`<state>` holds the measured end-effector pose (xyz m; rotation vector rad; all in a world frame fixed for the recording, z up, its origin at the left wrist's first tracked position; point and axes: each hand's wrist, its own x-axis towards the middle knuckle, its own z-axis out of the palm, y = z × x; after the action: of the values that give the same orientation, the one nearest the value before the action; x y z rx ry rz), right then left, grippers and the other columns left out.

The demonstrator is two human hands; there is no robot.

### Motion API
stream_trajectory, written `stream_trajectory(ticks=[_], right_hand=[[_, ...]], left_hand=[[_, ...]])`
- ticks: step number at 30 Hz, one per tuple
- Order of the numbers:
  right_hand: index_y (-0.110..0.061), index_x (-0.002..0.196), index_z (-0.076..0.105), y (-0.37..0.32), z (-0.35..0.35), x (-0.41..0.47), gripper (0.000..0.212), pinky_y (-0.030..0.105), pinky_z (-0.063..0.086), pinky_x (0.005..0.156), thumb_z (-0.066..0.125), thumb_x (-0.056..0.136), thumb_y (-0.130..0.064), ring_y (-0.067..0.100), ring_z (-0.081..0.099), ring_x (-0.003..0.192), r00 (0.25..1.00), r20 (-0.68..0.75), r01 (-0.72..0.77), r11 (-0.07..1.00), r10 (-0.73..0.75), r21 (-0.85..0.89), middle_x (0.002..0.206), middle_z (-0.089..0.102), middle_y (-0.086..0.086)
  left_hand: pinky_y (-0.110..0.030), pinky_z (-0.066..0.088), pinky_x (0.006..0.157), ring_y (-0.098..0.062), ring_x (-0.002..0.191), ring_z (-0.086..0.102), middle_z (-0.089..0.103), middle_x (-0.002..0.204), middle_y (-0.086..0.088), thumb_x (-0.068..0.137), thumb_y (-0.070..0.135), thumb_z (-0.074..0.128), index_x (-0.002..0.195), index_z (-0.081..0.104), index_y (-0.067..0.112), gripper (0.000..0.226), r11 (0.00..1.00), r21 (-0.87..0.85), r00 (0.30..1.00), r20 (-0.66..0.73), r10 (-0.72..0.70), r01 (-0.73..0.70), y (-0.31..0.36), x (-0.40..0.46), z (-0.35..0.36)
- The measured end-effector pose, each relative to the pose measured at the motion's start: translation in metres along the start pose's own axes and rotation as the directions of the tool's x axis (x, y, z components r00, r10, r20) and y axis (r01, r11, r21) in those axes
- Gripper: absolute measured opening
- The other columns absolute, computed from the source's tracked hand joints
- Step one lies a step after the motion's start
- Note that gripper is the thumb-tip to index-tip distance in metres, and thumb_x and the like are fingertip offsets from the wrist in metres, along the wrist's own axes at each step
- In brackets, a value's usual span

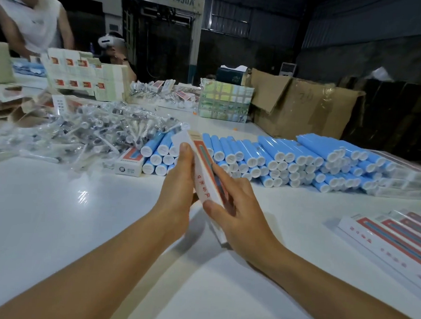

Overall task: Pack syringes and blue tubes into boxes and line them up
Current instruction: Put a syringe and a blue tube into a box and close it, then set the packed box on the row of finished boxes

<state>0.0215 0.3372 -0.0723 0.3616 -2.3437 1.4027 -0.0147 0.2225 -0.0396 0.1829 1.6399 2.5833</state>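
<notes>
White tabletop (61, 223) fills your head view, glossy under the lights, with a dark workshop and a machine (162, 17) lettered FMZ-1450A behind it.

Your left hand (177, 182) and right hand (228, 208) share one long white box (204, 174) with a red panel, held above the table in the middle of the view and tilted, its far end raised and open with a flap (181, 138) standing up. Your left fingers wrap the box from the left side, thumb lying along its edge; your right hand grips the lower end, thumb on the white face and fingers curled round the far side.

Just beyond the box lies the stack of blue tubes (280, 159), white caps facing you, running across to the right. Left of the tubes sits a heap of syringes (86, 129) in clear wrappers, and a closed box (129, 163) rests against the leftmost tubes. At the right edge, finished boxes (394, 239) lie side by side in a row.

Further back stand flat carton blanks (82, 76), a strapped bundle (224, 100) and a brown cardboard box (297, 103). A person in a white sleeveless top (36, 19) stands at far left; another, seated, wears a headset (110, 40).
</notes>
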Motion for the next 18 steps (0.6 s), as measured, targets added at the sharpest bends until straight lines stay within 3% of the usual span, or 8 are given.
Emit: stream_trajectory(ticks=[2, 4, 6, 8, 13, 15, 18], right_hand=[[-0.039, 0.143, 0.037, -0.001, -0.006, 0.003, 0.066, -0.003, 0.034, 0.078, 0.059, 0.082, -0.038, -0.006, 0.043, 0.105, 0.999, -0.039, -0.023, 0.996, 0.02, -0.083, 0.106, 0.039, -0.014], [-0.034, 0.143, 0.038, -0.004, -0.023, 0.007, 0.061, 0.004, 0.034, 0.086, 0.063, 0.086, -0.034, 0.006, 0.04, 0.107, 0.996, -0.089, -0.03, 0.959, 0.004, -0.282, 0.109, 0.041, -0.01], [-0.034, 0.143, 0.037, -0.01, -0.031, 0.015, 0.059, 0.026, 0.034, 0.096, 0.059, 0.089, -0.04, 0.016, 0.034, 0.111, 0.999, -0.037, -0.013, 0.818, -0.01, -0.575, 0.118, 0.045, -0.003], [-0.034, 0.143, 0.036, -0.017, -0.051, 0.013, 0.057, 0.038, 0.03, 0.095, 0.053, 0.09, -0.047, 0.021, 0.032, 0.112, 1.0, 0.002, -0.003, 0.664, 0.006, -0.748, 0.124, 0.049, 0.003], [-0.032, 0.141, 0.034, -0.023, -0.1, -0.036, 0.053, 0.039, 0.026, 0.089, 0.044, 0.092, -0.05, 0.019, 0.028, 0.105, 0.996, 0.065, 0.024, 0.501, 0.065, -0.865, 0.118, 0.045, 0.004], [-0.033, 0.14, 0.032, -0.015, -0.121, -0.064, 0.052, 0.04, 0.025, 0.09, 0.041, 0.092, -0.051, 0.018, 0.027, 0.104, 0.991, 0.027, -0.035, 0.439, 0.134, -0.898, 0.119, 0.042, 0.003], [-0.032, 0.14, 0.033, 0.007, -0.165, -0.097, 0.049, 0.043, 0.022, 0.101, 0.036, 0.094, -0.049, 0.023, 0.027, 0.119, 0.963, -0.118, -0.183, 0.268, 0.241, -0.946, 0.129, 0.034, 0.004]], left_hand=[[-0.03, 0.053, 0.068, -0.012, 0.075, 0.071, 0.074, 0.076, 0.003, 0.096, 0.057, 0.028, 0.09, 0.063, 0.027, 0.047, 0.995, 0.104, 1.0, -0.028, 0.006, -0.003, -0.004, 0.0, -0.008], [-0.033, 0.05, 0.075, -0.017, 0.084, 0.066, 0.071, 0.089, -0.004, 0.098, 0.054, 0.028, 0.093, 0.063, 0.024, 0.046, 0.98, 0.2, 0.999, -0.051, 0.001, 0.009, -0.007, 0.003, -0.009], [-0.034, 0.046, 0.074, -0.019, 0.085, 0.061, 0.067, 0.094, -0.006, 0.099, 0.049, 0.031, 0.095, 0.063, 0.02, 0.043, 0.972, 0.235, 0.995, -0.098, 0.004, 0.019, -0.01, 0.007, -0.021], [-0.034, 0.044, 0.075, -0.021, 0.084, 0.06, 0.065, 0.093, -0.007, 0.099, 0.046, 0.035, 0.094, 0.062, 0.017, 0.04, 0.959, 0.282, 0.998, -0.067, -0.012, 0.031, -0.013, 0.008, -0.018], [-0.035, 0.043, 0.072, -0.021, 0.082, 0.059, 0.066, 0.095, -0.008, 0.099, 0.041, 0.041, 0.101, 0.063, 0.014, 0.035, 0.923, 0.385, 1.0, 0.007, -0.006, 0.003, -0.021, 0.015, -0.022], [-0.036, 0.041, 0.075, -0.02, 0.083, 0.058, 0.066, 0.096, -0.008, 0.098, 0.042, 0.041, 0.102, 0.064, 0.016, 0.035, 0.903, 0.43, 0.999, 0.039, -0.007, -0.011, -0.023, 0.02, -0.025], [-0.036, 0.042, 0.074, -0.019, 0.083, 0.058, 0.067, 0.095, -0.007, 0.098, 0.043, 0.041, 0.097, 0.065, 0.02, 0.034, 0.886, 0.463, 0.999, 0.051, 0.002, -0.025, -0.027, 0.025, -0.029]])
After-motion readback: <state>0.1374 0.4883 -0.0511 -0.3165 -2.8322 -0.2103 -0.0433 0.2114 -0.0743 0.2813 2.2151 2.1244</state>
